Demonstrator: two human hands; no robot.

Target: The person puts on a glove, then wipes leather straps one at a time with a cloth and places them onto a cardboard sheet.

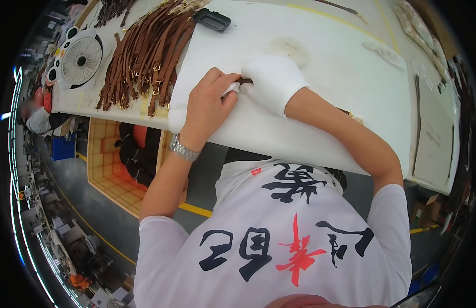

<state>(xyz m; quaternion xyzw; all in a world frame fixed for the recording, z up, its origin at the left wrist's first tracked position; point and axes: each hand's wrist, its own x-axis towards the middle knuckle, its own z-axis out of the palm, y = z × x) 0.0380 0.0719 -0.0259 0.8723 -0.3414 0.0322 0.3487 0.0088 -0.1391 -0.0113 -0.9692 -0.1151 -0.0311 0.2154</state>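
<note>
My left hand (210,100), bare with a metal watch (183,148) at the wrist, is closed, its thumb and forefinger pinching at a brown leather strap (244,81). A small white scrap (231,90), like cloth or paper, shows between those fingers. My right hand (274,84) wears a white glove and is closed on the same strap, meeting the left hand. Most of the strap is covered by my hands. Beside my right forearm a bit of gold buckle (344,111) shows; whether it belongs to this strap I cannot tell.
Many brown straps with gold buckles (151,56) lie heaped at the left. Behind them stand a white fan (81,60) and a black tray-like object (212,20). White sheeting (330,51) covers the table. Below its left edge is a yellow crate (107,169) with dark items.
</note>
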